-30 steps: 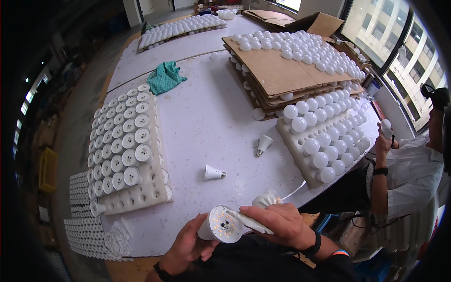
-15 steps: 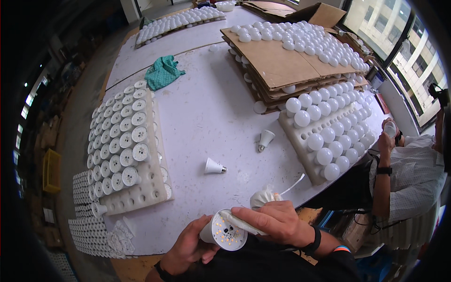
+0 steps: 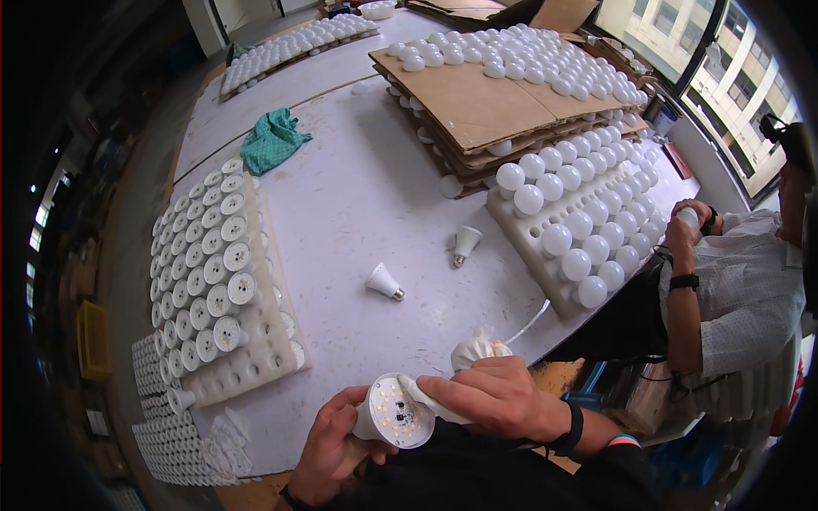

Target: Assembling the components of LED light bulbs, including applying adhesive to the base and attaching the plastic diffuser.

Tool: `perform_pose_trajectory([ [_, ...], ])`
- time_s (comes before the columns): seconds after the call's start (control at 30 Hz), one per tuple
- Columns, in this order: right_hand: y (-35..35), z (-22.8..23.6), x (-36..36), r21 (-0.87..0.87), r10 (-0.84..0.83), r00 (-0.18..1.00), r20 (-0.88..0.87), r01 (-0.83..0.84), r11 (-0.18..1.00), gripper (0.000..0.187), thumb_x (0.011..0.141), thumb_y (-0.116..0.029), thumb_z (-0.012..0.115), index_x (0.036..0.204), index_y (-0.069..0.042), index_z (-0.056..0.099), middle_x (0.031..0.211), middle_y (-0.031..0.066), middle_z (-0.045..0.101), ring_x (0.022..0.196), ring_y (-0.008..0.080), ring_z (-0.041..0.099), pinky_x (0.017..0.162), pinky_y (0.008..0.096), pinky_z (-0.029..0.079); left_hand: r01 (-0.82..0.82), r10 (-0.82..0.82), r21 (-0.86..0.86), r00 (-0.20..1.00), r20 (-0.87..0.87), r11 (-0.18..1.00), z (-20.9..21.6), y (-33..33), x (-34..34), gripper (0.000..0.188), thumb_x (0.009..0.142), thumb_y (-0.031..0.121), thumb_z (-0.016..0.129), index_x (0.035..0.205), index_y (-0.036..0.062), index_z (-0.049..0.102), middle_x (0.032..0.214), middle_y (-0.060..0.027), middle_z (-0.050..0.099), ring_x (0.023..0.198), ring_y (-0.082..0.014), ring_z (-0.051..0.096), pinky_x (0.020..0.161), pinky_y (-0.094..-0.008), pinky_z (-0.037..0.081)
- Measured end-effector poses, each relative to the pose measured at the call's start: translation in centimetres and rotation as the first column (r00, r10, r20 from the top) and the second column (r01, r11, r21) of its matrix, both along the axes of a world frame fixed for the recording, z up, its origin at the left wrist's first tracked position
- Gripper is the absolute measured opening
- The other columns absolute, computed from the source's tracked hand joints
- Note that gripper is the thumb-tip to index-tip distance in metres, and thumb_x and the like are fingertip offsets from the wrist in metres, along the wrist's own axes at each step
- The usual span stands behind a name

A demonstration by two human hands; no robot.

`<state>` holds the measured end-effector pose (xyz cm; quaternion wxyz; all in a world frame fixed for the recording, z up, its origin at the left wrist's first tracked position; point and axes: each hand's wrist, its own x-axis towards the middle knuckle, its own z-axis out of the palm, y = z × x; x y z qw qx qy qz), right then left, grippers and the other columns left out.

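The left hand point(image 3: 328, 447) was wrapped around the side of an open light bulb point(image 3: 400, 413), thumb on top and fingers beneath, and held it just past the near edge of the table point(image 3: 366, 204), in front of the person's dark clothing. The bulb had a smooth white body and no dome on it. Its round, flat face was turned up and toward the viewer, a little tilted, with a pale rim around it. Small yellow squares lay scattered across the white disc, and a few dark parts sat near its middle. The screw end was hidden from view.

The right hand point(image 3: 494, 400) was clamped on a soft white bag point(image 3: 443, 412), whose narrow tip met the upper rim of the bulb's face. A bunched white bundle point(image 3: 477, 351) showed just beyond that hand; whether it joined the bag could not be told. The hands were near each other, with the bulb and the bag between them.

Farther in on the table, two white bulbs lay apart on their sides. A tray point(image 3: 247, 368) of open bulbs stood to the left, many of their faces showing small dark marks.
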<state>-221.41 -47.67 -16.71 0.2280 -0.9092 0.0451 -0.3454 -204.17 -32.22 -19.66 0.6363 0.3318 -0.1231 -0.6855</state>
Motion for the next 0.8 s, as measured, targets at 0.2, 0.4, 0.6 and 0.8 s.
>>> perform_pose_trajectory([
  [0.2, 0.3, -0.3, -0.1, 0.019, -0.014, 1.000, -0.012, 0.015, 1.000, 0.033, 0.061, -0.008, 0.059, 0.093, -0.003, 0.054, 0.058, 0.0018, 0.043, 0.044, 0.0137, 0.047, 0.039, 0.0267, 0.038, -0.126, 0.126, -0.014, 0.986, 0.106, 0.992, 1.2, 0.4, -0.2, 0.043, 0.082, 0.013, 0.053, 0.121, -0.0024, 0.041, 0.111, -0.0190, 0.052, 0.095, -0.0293, 0.056, 0.072, -0.0394, 0.053],
  [0.4, 0.5, -0.5, -0.2, 0.064, -0.035, 0.999, -0.018, 0.036, 0.997, 0.024, 0.061, -0.007, 0.059, 0.084, -0.004, 0.051, 0.058, 0.0035, 0.043, 0.044, 0.0152, 0.048, 0.038, 0.0287, 0.038, -0.140, 0.153, -0.080, 0.971, 0.186, 0.987, 0.8, 0.9, -0.4, 0.034, 0.078, 0.001, 0.049, 0.112, -0.0016, 0.049, 0.119, -0.0211, 0.044, 0.104, -0.0311, 0.051, 0.083, -0.0426, 0.048],
  [0.6, 0.6, -0.7, -0.3, 0.113, -0.025, 0.999, -0.024, 0.027, 0.993, 0.022, 0.061, -0.009, 0.062, 0.077, -0.005, 0.048, 0.058, 0.0044, 0.043, 0.044, 0.0165, 0.049, 0.038, 0.0298, 0.038, -0.186, 0.207, -0.116, 0.956, 0.207, 0.976, 1.4, 0.4, -0.5, 0.030, 0.068, -0.006, 0.048, 0.097, -0.0036, 0.057, 0.118, -0.0235, 0.041, 0.105, -0.0325, 0.049, 0.084, -0.0410, 0.047],
  [0.8, 0.6, -0.5, -0.5, 0.179, 0.002, 0.999, -0.050, 0.007, 0.984, 0.024, 0.062, -0.012, 0.066, 0.074, -0.006, 0.046, 0.058, 0.0047, 0.044, 0.044, 0.0182, 0.050, 0.038, 0.0311, 0.038, -0.218, 0.258, -0.151, 0.902, 0.345, 0.964, 1.0, 0.4, -0.1, 0.017, 0.060, -0.007, 0.053, 0.075, -0.0013, 0.059, 0.115, -0.0186, 0.045, 0.109, -0.0331, 0.047, 0.089, -0.0435, 0.044],
])
